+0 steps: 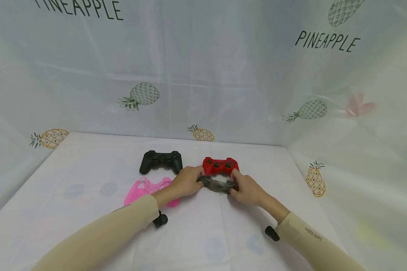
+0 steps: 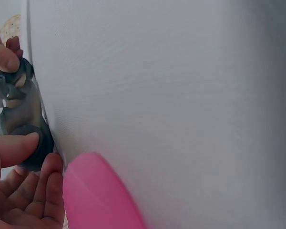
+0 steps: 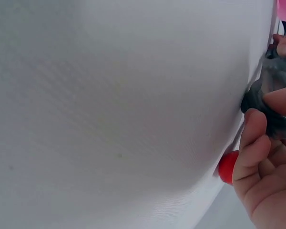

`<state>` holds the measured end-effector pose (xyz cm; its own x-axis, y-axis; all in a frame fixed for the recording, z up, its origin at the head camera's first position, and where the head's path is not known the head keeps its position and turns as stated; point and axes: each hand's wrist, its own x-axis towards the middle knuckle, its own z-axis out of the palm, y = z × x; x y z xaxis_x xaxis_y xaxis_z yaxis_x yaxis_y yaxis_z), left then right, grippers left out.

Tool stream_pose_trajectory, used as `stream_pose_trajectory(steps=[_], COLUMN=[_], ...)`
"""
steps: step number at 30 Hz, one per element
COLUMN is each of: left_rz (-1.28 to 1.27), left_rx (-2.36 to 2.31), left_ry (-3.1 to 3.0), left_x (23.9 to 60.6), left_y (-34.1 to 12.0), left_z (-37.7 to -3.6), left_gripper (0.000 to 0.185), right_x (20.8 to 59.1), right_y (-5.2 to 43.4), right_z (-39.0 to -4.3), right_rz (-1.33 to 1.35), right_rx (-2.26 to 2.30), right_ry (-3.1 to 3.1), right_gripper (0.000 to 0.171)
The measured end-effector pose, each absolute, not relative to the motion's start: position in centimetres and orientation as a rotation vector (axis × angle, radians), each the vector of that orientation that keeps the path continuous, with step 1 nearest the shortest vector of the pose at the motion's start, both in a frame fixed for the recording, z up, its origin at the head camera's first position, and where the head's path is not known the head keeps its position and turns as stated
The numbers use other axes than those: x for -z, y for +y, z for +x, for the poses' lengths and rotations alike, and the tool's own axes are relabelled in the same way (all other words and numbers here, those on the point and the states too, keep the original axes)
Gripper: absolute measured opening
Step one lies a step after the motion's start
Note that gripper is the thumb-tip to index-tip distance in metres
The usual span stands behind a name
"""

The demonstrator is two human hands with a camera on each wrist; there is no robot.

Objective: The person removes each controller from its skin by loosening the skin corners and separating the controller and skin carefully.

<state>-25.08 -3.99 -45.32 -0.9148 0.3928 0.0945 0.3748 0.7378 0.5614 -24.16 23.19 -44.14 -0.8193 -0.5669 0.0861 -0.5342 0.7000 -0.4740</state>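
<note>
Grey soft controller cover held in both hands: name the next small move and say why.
Probably lift the grey soft silicone controller cover and stretch it open over the red game controller. The left hand and right hand each grip one end, the cover sags empty between them, and the red controller lies bare just behind.

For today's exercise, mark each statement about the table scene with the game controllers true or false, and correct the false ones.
1. Both hands hold the dark grey silicone cover. True: the left hand grips one end and the right hand the other.
2. The red controller lies left of the black controller. False: it lies to the right.
3. The pink cover is fitted on the black controller. False: it lies apart on the table, nearer the person.
4. The red controller lies just beyond the grey cover. True.
5. The left hand holds the black controller. False: nothing touches that controller.
</note>
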Motion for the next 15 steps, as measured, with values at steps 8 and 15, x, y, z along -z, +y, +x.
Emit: stream_pose_trajectory(steps=[8,15], left_rz=[0.768,0.801], left_rx=[-0.933,-0.902], left_ry=[2.846,2.789], left_x=[45.4,45.1], left_y=[-4.9,-5.6], left_z=[-24.6,-24.3], left_gripper=[0.013,0.022], right_x=[44.3,44.4], right_y=[23.7,24.0], right_z=[-23.4,-23.5], right_rz=[-0.934,-0.988], right_rx=[0.86,0.908], right_ry=[2.769,2.727], right_gripper=[0.03,0.032])
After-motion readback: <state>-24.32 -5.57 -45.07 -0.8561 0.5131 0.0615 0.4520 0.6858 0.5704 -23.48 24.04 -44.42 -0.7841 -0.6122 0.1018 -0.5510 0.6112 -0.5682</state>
